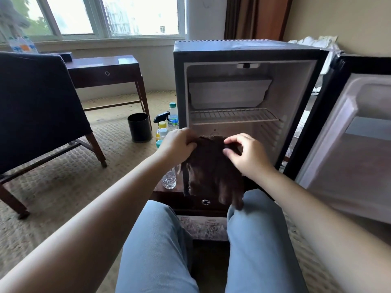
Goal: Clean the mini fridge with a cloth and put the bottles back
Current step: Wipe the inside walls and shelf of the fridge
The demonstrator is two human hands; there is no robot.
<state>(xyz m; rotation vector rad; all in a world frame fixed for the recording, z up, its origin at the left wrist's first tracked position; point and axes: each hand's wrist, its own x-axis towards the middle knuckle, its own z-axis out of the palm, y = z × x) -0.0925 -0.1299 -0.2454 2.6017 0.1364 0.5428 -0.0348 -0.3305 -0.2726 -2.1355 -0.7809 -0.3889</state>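
On a low table (167, 194) the mini fridge (243, 49) is stood open, bottles (173, 115) grouped at the table's left edge. Before the fridge, a dark cloth (211, 166) is gripped by the left hand (179, 142) and pinched by the right hand (247, 155).

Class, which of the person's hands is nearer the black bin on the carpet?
Left. The left hand grips the brown cloth to the right of the black bin; the right hand pinches the cloth's other side, farther right.
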